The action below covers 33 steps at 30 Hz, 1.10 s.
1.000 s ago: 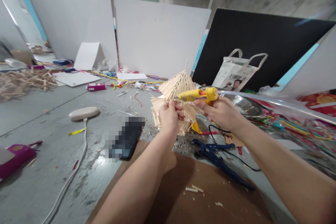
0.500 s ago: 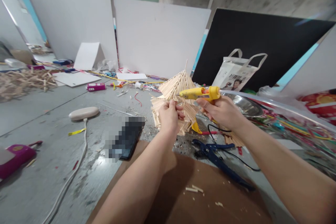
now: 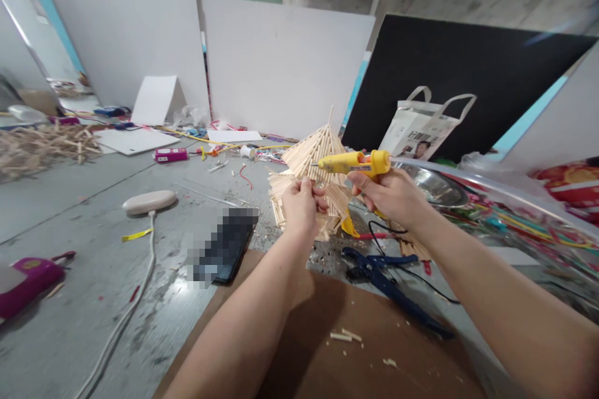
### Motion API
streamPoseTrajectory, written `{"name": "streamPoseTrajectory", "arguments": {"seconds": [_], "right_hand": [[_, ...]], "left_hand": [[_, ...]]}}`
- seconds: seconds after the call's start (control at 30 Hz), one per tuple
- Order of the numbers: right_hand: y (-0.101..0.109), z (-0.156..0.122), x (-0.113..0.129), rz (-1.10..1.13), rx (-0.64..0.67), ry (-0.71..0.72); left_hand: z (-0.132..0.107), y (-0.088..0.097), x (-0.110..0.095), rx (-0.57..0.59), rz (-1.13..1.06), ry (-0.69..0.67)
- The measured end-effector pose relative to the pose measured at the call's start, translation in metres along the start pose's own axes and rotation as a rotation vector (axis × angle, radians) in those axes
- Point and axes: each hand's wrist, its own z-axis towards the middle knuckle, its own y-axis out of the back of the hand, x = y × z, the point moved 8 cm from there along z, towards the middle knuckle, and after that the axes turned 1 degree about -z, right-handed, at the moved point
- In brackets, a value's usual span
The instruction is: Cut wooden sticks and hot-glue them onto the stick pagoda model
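My right hand (image 3: 390,193) is wrapped round the handle of a yellow hot glue gun (image 3: 349,163). Its nozzle points left, in front of the pitched roof of a small model house (image 3: 316,146) built from thin pale wooden sticks. Just below the nozzle is my left hand (image 3: 302,202), fingers curled and thumb raised in a pinch at the model's front. Whatever sits between those fingertips is too small or hidden to name. A clear glue stick (image 3: 449,169) runs out from the gun's back toward the right.
Dark blue cutter pliers (image 3: 393,290) lie below my right forearm, beside a black cable. A phone (image 3: 229,243) lies left of my left arm. Stick offcuts (image 3: 341,337) dot the brown board (image 3: 318,355). A metal bowl (image 3: 437,186) and paper bag (image 3: 412,128) stand at right.
The glue gun and my right hand have shifted slightly left, bringing the nozzle a little further across the roof. My left hand has hardly moved.
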Motion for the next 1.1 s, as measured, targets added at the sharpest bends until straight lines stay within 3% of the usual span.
{"name": "streamPoseTrajectory", "arguments": {"seconds": [0.27, 0.6, 1.1], "right_hand": [[-0.006, 0.006, -0.019, -0.005, -0.029, -0.111], [-0.012, 0.007, -0.032, 0.339, -0.026, -0.19], [-0.013, 0.002, -0.027, 0.356, -0.006, -0.222]], "left_hand": [[0.0, 0.0, 0.0, -0.004, 0.013, -0.004], [-0.001, 0.001, -0.001, -0.012, 0.025, -0.008], [-0.002, 0.001, -0.002, -0.021, 0.031, -0.009]]}}
